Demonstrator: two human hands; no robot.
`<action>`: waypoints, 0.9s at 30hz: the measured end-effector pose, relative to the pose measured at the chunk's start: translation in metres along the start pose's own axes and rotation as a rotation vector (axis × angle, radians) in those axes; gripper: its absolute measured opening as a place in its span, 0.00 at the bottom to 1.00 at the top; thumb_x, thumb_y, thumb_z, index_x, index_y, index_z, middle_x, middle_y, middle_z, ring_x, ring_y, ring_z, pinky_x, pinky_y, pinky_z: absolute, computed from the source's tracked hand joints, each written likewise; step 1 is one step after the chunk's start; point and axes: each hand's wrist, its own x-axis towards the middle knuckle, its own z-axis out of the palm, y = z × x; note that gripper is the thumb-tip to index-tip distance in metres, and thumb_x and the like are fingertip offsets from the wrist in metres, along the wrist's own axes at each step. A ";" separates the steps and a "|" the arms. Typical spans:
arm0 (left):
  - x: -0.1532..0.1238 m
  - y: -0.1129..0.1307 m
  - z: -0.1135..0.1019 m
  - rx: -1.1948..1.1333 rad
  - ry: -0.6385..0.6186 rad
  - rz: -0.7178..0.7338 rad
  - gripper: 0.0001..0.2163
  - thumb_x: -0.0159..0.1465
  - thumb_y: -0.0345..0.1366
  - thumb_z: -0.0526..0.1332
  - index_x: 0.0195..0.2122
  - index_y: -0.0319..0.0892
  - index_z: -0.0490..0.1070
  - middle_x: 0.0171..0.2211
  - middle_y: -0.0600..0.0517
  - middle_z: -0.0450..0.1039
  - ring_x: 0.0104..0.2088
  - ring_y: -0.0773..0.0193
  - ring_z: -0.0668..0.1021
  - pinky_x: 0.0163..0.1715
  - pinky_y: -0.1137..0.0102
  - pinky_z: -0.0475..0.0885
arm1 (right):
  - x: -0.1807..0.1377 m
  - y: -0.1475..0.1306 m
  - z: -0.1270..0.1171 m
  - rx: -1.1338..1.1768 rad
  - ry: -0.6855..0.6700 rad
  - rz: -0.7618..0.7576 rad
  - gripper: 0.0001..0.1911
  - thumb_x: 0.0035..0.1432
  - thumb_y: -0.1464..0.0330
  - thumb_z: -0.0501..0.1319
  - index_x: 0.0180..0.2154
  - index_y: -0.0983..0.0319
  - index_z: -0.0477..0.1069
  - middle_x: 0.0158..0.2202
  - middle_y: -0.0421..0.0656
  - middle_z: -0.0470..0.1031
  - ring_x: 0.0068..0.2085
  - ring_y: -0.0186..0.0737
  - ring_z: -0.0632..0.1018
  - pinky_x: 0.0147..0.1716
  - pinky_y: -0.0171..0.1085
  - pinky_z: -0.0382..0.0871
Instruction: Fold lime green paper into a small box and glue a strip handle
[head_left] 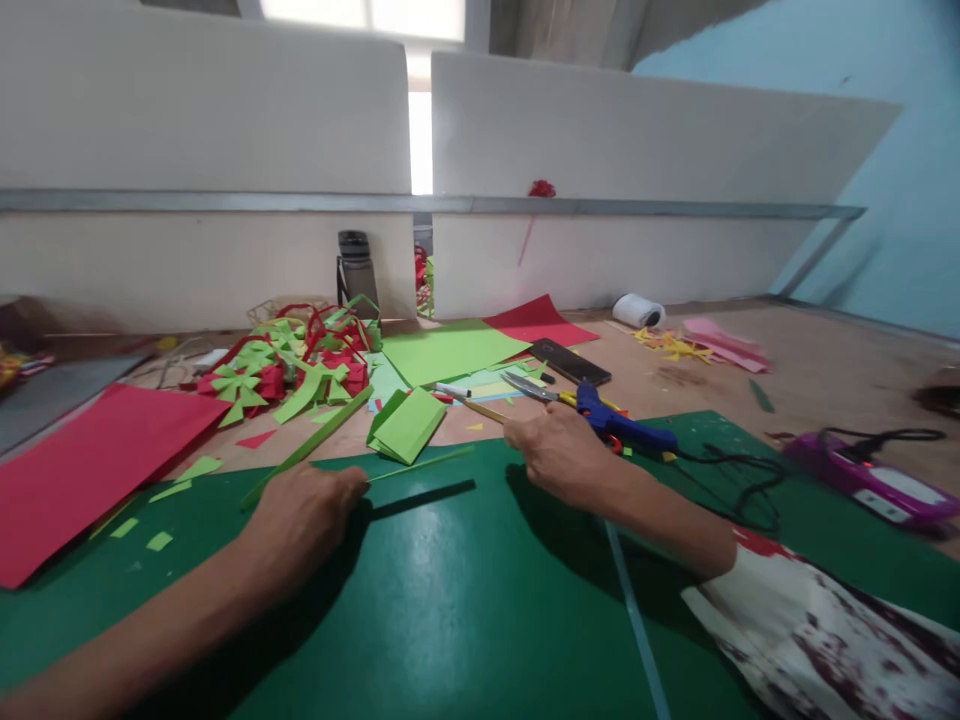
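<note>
My left hand is closed over the green mat, pinching a narrow light-green paper strip that sticks out to the right above its shadow. A wider green paper strip slants up behind this hand; I cannot tell whether it is held too. My right hand is closed, with a thin yellow-brown stick, perhaps a pencil, protruding from its fingertips. Scissors and a blue glue gun lie just beyond the right hand. A folded green paper rests between both hands.
Red paper and green scraps lie left. Behind are cut-paper decorations, a bottle, green sheets and a phone. At right are a purple power strip, cable and white roll.
</note>
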 end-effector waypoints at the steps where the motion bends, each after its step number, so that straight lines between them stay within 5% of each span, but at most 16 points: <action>1: 0.002 0.005 0.000 -0.001 -0.001 0.009 0.16 0.61 0.26 0.46 0.28 0.41 0.72 0.16 0.49 0.66 0.17 0.61 0.67 0.18 0.70 0.53 | 0.001 0.002 0.001 -0.008 0.002 0.027 0.09 0.46 0.78 0.54 0.30 0.64 0.70 0.23 0.47 0.74 0.27 0.41 0.73 0.29 0.37 0.53; 3: 0.005 0.019 0.001 -0.011 0.025 0.051 0.14 0.60 0.25 0.47 0.33 0.40 0.72 0.20 0.49 0.70 0.22 0.59 0.71 0.23 0.69 0.61 | 0.001 0.002 0.002 -0.015 0.010 0.053 0.09 0.50 0.77 0.53 0.30 0.63 0.71 0.24 0.47 0.75 0.27 0.42 0.73 0.27 0.37 0.52; 7: 0.009 0.036 0.000 -0.154 0.192 0.192 0.16 0.64 0.40 0.52 0.49 0.38 0.67 0.39 0.42 0.74 0.39 0.51 0.73 0.38 0.60 0.67 | 0.000 -0.004 0.008 -0.009 0.031 0.051 0.11 0.53 0.78 0.52 0.30 0.62 0.71 0.26 0.47 0.77 0.28 0.41 0.75 0.25 0.36 0.52; 10: 0.015 0.025 -0.006 -0.272 0.271 0.113 0.15 0.65 0.40 0.49 0.44 0.37 0.69 0.40 0.42 0.73 0.40 0.52 0.73 0.40 0.61 0.67 | 0.000 -0.005 0.014 0.001 0.065 0.059 0.11 0.53 0.79 0.52 0.29 0.63 0.72 0.26 0.47 0.77 0.28 0.42 0.76 0.27 0.37 0.53; 13: 0.030 0.003 -0.011 -0.391 0.259 -0.167 0.13 0.63 0.38 0.50 0.37 0.37 0.71 0.35 0.45 0.73 0.35 0.56 0.74 0.34 0.65 0.67 | 0.002 -0.005 0.021 0.024 0.109 0.050 0.10 0.54 0.78 0.53 0.28 0.64 0.72 0.25 0.48 0.77 0.28 0.42 0.75 0.29 0.38 0.54; 17: 0.053 -0.013 -0.009 -0.412 0.220 -0.230 0.14 0.64 0.38 0.48 0.31 0.39 0.72 0.25 0.51 0.72 0.26 0.63 0.73 0.26 0.71 0.65 | 0.003 -0.008 0.028 0.065 0.173 -0.002 0.10 0.55 0.78 0.54 0.27 0.64 0.71 0.25 0.46 0.77 0.27 0.40 0.74 0.31 0.39 0.54; 23: 0.072 -0.004 -0.002 -0.355 0.279 -0.247 0.14 0.56 0.46 0.61 0.28 0.39 0.75 0.43 0.42 0.70 0.48 0.48 0.67 0.47 0.59 0.62 | -0.002 -0.019 0.026 0.135 0.288 -0.141 0.06 0.59 0.67 0.57 0.32 0.62 0.71 0.34 0.44 0.76 0.39 0.43 0.73 0.41 0.40 0.58; 27: 0.081 -0.001 0.006 -0.386 0.271 -0.254 0.13 0.51 0.46 0.65 0.23 0.39 0.75 0.48 0.41 0.68 0.53 0.45 0.64 0.50 0.55 0.60 | -0.005 -0.027 0.031 0.240 0.381 -0.334 0.04 0.55 0.69 0.60 0.34 0.62 0.70 0.37 0.44 0.74 0.45 0.45 0.70 0.49 0.44 0.56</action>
